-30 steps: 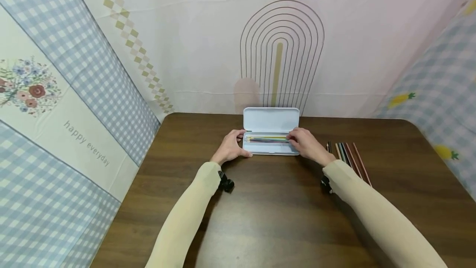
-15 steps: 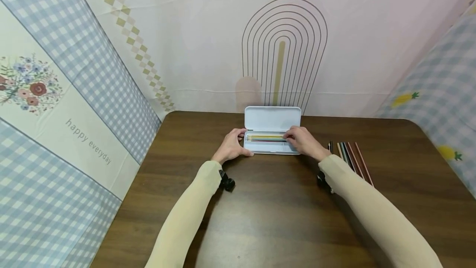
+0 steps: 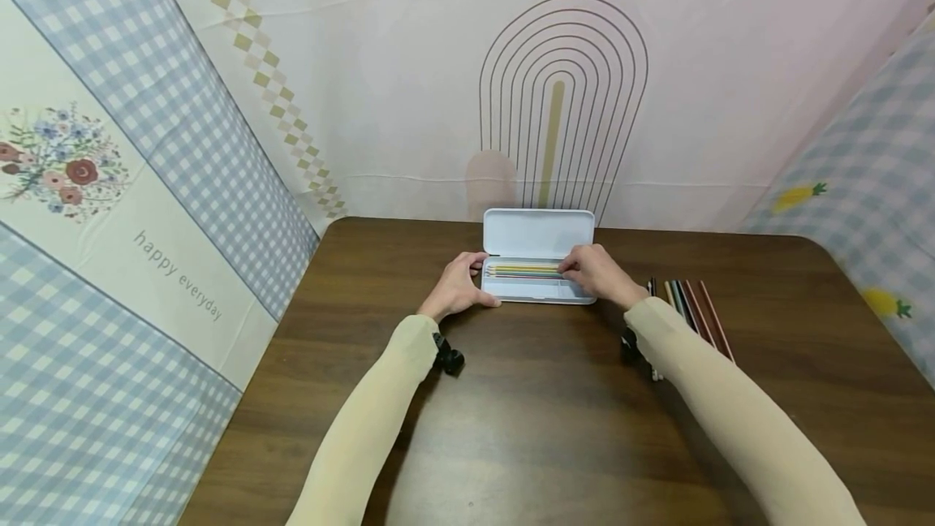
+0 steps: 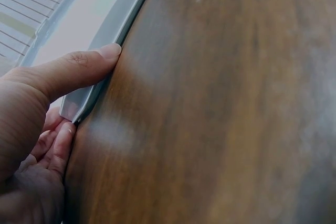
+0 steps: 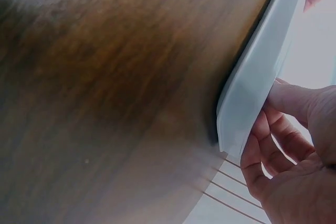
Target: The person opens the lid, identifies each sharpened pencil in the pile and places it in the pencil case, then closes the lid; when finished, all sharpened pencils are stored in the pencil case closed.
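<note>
A white pencil case [image 3: 538, 234] lies at the back of the table with its lid raised. Several colored pencils [image 3: 520, 271] lie lengthwise in its tray. My left hand [image 3: 456, 286] holds the case's left end, with the thumb on the front rim and the fingers around the corner, as the left wrist view also shows. Over the tray's right part, my right hand [image 3: 597, 273] has its thumb and fingers brought together at the right ends of the colored pencils. In the right wrist view, the case wall [image 5: 254, 80] hides those fingertips and the pencils.
Several loose colored pencils [image 3: 701, 315] lie side by side right of the case, partly behind the right sleeve [image 3: 701, 372]. A patterned cloth [image 3: 409, 104] hangs behind the table's back edge. The brown wooden tabletop [image 3: 540, 428] stretches in front of the case.
My right hand has shifted slightly left along the colored pencils, which lie closer together and lined up. The left hand keeps its hold on the case; the head view has shifted slightly.
</note>
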`<state>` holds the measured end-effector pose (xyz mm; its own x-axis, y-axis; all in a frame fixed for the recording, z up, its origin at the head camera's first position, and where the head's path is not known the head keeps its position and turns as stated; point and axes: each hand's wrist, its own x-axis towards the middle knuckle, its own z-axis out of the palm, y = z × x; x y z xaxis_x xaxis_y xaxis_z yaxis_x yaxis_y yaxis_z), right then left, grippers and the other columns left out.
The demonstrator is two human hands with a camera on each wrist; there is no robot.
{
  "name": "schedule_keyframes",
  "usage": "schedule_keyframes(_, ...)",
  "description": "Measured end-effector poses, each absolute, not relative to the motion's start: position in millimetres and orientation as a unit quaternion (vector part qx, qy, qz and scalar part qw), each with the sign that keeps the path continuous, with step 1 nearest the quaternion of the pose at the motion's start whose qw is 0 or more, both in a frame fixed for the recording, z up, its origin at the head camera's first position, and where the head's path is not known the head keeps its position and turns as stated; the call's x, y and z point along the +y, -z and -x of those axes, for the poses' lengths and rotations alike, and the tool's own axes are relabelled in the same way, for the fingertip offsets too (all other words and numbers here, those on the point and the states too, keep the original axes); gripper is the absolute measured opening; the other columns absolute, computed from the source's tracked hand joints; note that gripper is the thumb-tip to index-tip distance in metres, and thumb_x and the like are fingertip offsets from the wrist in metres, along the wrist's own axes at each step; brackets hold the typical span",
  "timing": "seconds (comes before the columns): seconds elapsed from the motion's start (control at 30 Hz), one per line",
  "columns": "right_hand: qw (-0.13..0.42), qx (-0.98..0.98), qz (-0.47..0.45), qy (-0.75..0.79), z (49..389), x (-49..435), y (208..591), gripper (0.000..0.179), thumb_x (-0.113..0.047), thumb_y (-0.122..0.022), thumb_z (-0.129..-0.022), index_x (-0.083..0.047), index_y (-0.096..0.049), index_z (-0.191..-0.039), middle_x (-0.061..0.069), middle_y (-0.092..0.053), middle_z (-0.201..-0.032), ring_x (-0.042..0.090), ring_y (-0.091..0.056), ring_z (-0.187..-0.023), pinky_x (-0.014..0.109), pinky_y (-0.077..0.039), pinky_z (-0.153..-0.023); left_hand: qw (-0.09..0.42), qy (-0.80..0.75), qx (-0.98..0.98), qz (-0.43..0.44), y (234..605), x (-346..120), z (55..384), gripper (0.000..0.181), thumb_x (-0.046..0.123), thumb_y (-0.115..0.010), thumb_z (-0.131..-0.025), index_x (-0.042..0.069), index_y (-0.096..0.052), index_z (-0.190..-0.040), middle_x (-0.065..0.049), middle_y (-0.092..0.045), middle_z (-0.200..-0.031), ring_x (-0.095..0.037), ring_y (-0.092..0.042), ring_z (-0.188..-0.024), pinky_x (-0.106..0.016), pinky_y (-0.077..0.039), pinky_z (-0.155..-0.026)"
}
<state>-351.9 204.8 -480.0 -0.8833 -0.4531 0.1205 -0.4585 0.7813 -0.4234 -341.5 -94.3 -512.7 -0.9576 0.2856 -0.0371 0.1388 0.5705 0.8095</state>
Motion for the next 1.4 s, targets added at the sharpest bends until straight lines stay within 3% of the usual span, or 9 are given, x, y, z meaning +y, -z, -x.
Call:
schedule_keyframes(0.37, 0.039, -0.938, -0.238, -0.248, 343, 212, 477, 0.015, 0.005, -0.070, -0.100, 0.006, -0.083, -0.108, 0.024, -0.081, -0.108, 0.038, -0.076, -0.103, 0.055, -0.064, -0.091, 0.081, -0.451, 0.880, -0.122, 514, -94, 343, 0.094, 0.015, -0.100, -0.076, 0.005, -0.054, -0.157, -0.017, -0.058, -0.153, -0.036, -0.058, -0.139, -0.046, -0.050, -0.123)
schedule_keyframes(0.67, 0.066, -0.944, -0.172, -0.274, 308, 227, 446, 0.022, 0.000, -0.068, -0.103, 0.010, -0.078, -0.119, 0.029, -0.076, -0.113, 0.037, -0.071, -0.097, 0.053, -0.061, -0.085, 0.077, -0.451, 0.881, -0.121, 512, -94, 343, 0.095, 0.016, -0.100, -0.076, 0.005, -0.053, -0.158, -0.016, -0.057, -0.154, -0.035, -0.058, -0.139, -0.046, -0.050, -0.122)
schedule_keyframes(0.87, 0.050, -0.957, -0.106, -0.265, 278, 237, 433, 0.027, -0.009, -0.070, -0.104, 0.009, -0.077, -0.123, 0.028, -0.078, -0.114, 0.039, -0.073, -0.100, 0.055, -0.061, -0.087, 0.079, -0.449, 0.882, -0.119, 514, -93, 341, 0.095, 0.016, -0.100, -0.076, 0.005, -0.053, -0.158, -0.015, -0.057, -0.154, -0.034, -0.058, -0.139, -0.045, -0.050, -0.123)
schedule_keyframes(1.1, 0.025, -0.968, -0.044, -0.246, 247, 253, 433, 0.027, -0.013, -0.073, -0.101, 0.008, -0.078, -0.117, 0.022, -0.079, -0.100, 0.027, -0.068, -0.080, 0.036, -0.052, -0.069, 0.083, -0.453, 0.880, -0.117, 515, -91, 340, 0.096, 0.016, -0.100, -0.076, 0.005, -0.052, -0.158, -0.015, -0.057, -0.154, -0.035, -0.058, -0.140, -0.046, -0.049, -0.123)
schedule_keyframes(1.27, 0.010, -0.974, -0.026, -0.224, 228, 264, 441, 0.025, -0.011, -0.074, -0.099, 0.010, -0.078, -0.111, 0.024, -0.079, -0.098, 0.033, -0.072, -0.083, 0.045, -0.057, -0.071, 0.083, -0.448, 0.882, -0.117, 516, -92, 340, 0.095, 0.017, -0.100, -0.076, 0.006, -0.053, -0.158, -0.015, -0.057, -0.154, -0.035, -0.058, -0.141, -0.046, -0.050, -0.123)
schedule_keyframes(1.4, -0.016, -0.974, -0.013, -0.226, 218, 268, 449, 0.025, -0.010, -0.074, -0.099, 0.012, -0.077, -0.111, 0.029, -0.078, -0.102, 0.030, -0.070, -0.078, 0.045, -0.058, -0.069, 0.082, -0.451, 0.881, -0.116, 515, -92, 341, 0.094, 0.016, -0.100, -0.076, 0.007, -0.054, -0.157, -0.015, -0.057, -0.154, -0.035, -0.058, -0.142, -0.047, -0.050, -0.123)
